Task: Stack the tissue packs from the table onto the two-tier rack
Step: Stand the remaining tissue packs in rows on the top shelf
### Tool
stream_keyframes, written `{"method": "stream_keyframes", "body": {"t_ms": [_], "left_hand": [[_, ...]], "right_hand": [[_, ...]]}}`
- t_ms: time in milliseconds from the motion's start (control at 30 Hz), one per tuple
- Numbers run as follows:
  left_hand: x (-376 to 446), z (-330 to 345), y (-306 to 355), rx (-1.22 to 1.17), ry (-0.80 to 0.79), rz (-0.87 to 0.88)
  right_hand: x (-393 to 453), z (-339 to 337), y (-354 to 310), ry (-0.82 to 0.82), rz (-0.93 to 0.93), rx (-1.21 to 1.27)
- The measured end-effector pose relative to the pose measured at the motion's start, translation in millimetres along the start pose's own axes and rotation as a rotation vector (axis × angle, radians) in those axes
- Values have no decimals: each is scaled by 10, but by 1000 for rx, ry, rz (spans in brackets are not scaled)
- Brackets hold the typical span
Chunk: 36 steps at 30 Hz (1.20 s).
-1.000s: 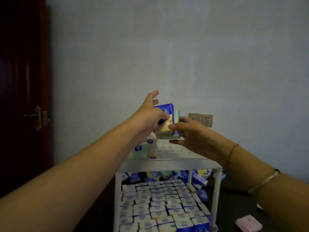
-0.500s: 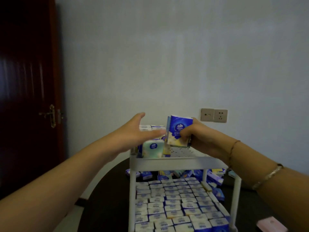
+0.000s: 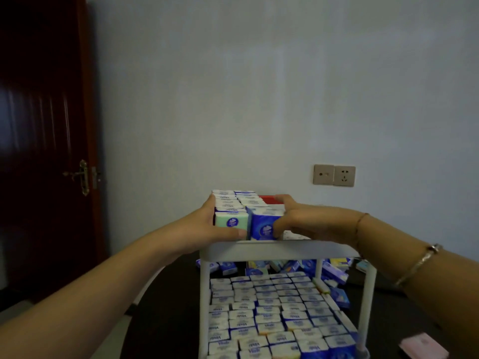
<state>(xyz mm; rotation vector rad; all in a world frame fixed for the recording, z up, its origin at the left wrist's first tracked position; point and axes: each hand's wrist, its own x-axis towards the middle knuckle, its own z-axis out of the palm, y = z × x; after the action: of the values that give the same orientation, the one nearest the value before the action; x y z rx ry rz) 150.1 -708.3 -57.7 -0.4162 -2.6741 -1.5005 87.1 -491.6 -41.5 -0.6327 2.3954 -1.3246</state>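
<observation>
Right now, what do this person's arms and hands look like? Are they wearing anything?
Both forearms are bare, no sleeves in view. The left hand and arm carry nothing. The right hand has two thin bracelets behind it: a fine one at the wrist and a metallic one further up the forearm.
</observation>
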Motion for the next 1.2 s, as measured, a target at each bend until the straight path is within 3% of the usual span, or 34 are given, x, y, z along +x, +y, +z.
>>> {"method": "stream_keyframes", "body": {"t_ms": [200,300,567,767,900,1000,1200], "left_hand": [[-30,13,76,-32,-9,-102],[-11,-14,56,-72,-4,-140],[-41,26,149,46,83,-75],[-237,254,408,374,343,222],[-484,611,472,457,465,496],[-641,991,455,452,368,606],[-374,1702,48,469,59,436]], "right_hand": [[-21,65,-32,-8,35,-127],[25,132,-93,-14,35,-46],[-150,25,-25,83,19,-180],[-614,-99,74,382,-232,-181],[-1007,-136,299,613,-394,-135],[-1267,-118,614,774,-424,-99],[-1482,-143,1461,833,-240,-76]]}}
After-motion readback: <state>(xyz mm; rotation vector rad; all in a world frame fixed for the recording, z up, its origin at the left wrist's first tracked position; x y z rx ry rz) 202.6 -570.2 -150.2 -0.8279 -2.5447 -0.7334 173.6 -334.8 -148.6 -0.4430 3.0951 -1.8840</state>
